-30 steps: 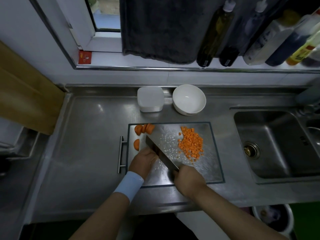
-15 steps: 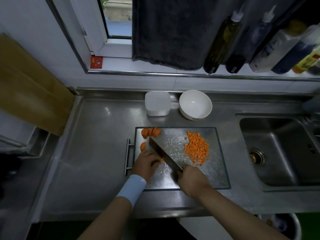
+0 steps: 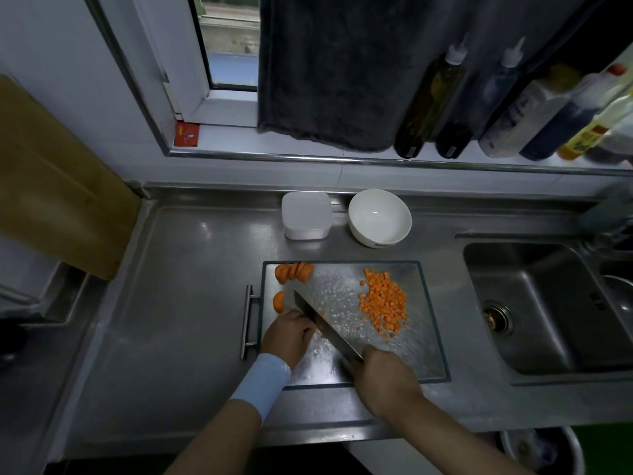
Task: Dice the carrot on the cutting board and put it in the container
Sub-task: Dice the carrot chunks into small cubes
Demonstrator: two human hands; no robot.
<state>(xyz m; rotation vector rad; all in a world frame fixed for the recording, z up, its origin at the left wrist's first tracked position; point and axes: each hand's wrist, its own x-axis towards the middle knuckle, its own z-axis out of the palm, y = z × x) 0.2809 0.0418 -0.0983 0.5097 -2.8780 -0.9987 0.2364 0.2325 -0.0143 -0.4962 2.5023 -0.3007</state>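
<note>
A steel cutting board [image 3: 424, 358] lies on the counter. Diced carrot [image 3: 384, 305] is heaped on its right half. A row of carrot slices [image 3: 294, 271] sits at the far left corner, with one more slice [image 3: 278, 301] below it. My right hand [image 3: 383, 378] grips the handle of a cleaver [image 3: 323, 325], whose blade runs diagonally up-left across the board. My left hand [image 3: 289, 334], fingers curled, holds a small carrot piece against the blade; the piece is mostly hidden. A white lidded container [image 3: 306, 215] and a white bowl [image 3: 379, 217] stand behind the board.
A sink [image 3: 548, 303] opens right of the board. Bottles [image 3: 428, 104] line the sill above, beside a dark hanging towel [image 3: 329, 70]. A wooden board [image 3: 51, 186] leans at the far left. A bin [image 3: 541, 450] stands below the counter edge at the right.
The knife has kept chopping beside my left hand with little shift on the board. The camera has tilted, so the whole scene sits lower and further right in view.
</note>
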